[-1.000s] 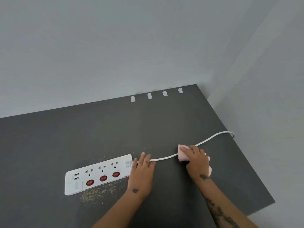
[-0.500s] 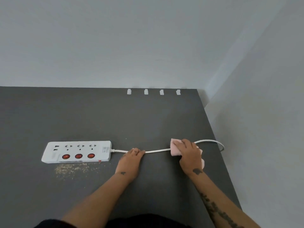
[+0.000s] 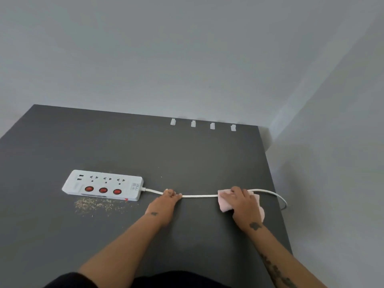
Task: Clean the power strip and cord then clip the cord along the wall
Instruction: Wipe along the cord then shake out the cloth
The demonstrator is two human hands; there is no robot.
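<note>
A white power strip [image 3: 102,185] with three red switches lies on the dark table [image 3: 187,154]. Its white cord [image 3: 199,196] runs right and loops off the table's right edge. My left hand [image 3: 165,204] pins the cord down with curled fingers a short way from the strip. My right hand [image 3: 242,202] holds a pink cloth [image 3: 224,204] wrapped over the cord further right. Several white cord clips [image 3: 193,123] sit in a row at the table's back edge, against the wall.
A patch of fine brown crumbs [image 3: 97,204] lies on the table just in front of the power strip. Grey walls meet in a corner [image 3: 270,129] at the back right. The table's right edge [image 3: 278,194] runs close to the side wall.
The view has swung, so the strip now lies level at the left. My left hand's fingers have curled onto the cord. My right hand with the cloth sits further right along the cord.
</note>
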